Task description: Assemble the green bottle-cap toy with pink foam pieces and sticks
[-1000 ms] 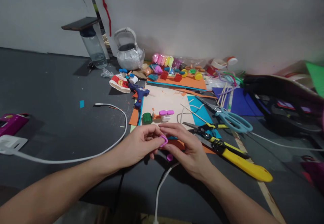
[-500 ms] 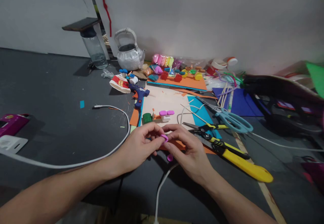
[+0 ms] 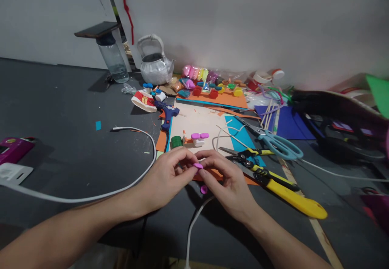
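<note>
Between the fingertips of my left hand (image 3: 172, 171) and my right hand (image 3: 225, 178) is a small flattened piece of magenta modelling clay (image 3: 198, 166); both hands pinch it over the table's front part. Below them a second magenta clay disc (image 3: 203, 189) lies on the dark table. Just beyond my fingers, on the pale sheet (image 3: 194, 119), stand a green clay cylinder (image 3: 176, 141) and a white piece topped with magenta clay (image 3: 199, 136). An orange piece lies between these two. My other fingers are partly hidden.
Right of my hands lie yellow-handled pliers (image 3: 255, 161), a yellow utility knife (image 3: 298, 200) and blue-handled scissors (image 3: 279, 143). A blue glue gun (image 3: 167, 115) rests at left. White cables (image 3: 121, 190) cross the table. Behind stand a kettle (image 3: 154, 68) and a water bottle (image 3: 112, 56).
The magenta clay piece between my fingertips has been turned, from a ring-like edge view to a flatter oval. Both hands stay in nearly the same place.
</note>
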`<control>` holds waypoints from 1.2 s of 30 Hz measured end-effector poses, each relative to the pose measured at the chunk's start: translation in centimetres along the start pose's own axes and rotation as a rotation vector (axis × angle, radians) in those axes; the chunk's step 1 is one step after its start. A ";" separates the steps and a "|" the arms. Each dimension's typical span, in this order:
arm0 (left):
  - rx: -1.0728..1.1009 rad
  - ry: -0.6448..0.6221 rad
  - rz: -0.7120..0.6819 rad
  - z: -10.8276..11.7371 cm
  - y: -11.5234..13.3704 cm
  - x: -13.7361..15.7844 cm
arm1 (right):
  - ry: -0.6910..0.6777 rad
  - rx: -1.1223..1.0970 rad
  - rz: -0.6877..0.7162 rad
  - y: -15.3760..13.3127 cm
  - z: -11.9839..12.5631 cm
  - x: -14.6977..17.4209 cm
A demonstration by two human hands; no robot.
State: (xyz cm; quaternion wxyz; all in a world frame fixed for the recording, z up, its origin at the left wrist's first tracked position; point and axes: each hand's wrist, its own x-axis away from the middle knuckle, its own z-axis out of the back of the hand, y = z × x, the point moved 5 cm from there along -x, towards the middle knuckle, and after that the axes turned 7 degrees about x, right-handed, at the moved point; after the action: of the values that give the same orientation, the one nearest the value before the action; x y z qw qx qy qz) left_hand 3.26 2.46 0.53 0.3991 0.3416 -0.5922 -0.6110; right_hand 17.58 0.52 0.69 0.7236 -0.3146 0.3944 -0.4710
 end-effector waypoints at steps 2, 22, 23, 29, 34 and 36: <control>0.008 -0.005 0.019 0.0 0.0 0.0 | 0.012 -0.004 0.003 0.0 0.0 0.0; -0.142 0.033 -0.078 0.4 0.1 0.0 | 0.053 0.236 0.176 -0.7 -0.4 0.7; -0.152 0.028 -0.080 0.3 0.2 0.0 | 0.045 0.228 0.173 -0.7 -0.4 0.7; -0.200 0.005 -0.128 0.2 0.5 0.2 | 0.093 0.224 0.206 -1.0 0.1 0.6; -0.366 0.009 -0.266 0.3 1.0 0.5 | 0.101 0.228 0.202 -1.3 0.2 0.5; -0.395 0.000 -0.305 0.2 1.0 0.6 | 0.094 0.208 0.179 -1.3 0.1 0.4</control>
State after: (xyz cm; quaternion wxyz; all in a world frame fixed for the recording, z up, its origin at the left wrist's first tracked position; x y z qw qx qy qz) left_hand 2.90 2.04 1.59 0.3612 0.3422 -0.4030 -0.7681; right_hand 17.18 -0.34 1.67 0.7721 -0.1791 0.4034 -0.4571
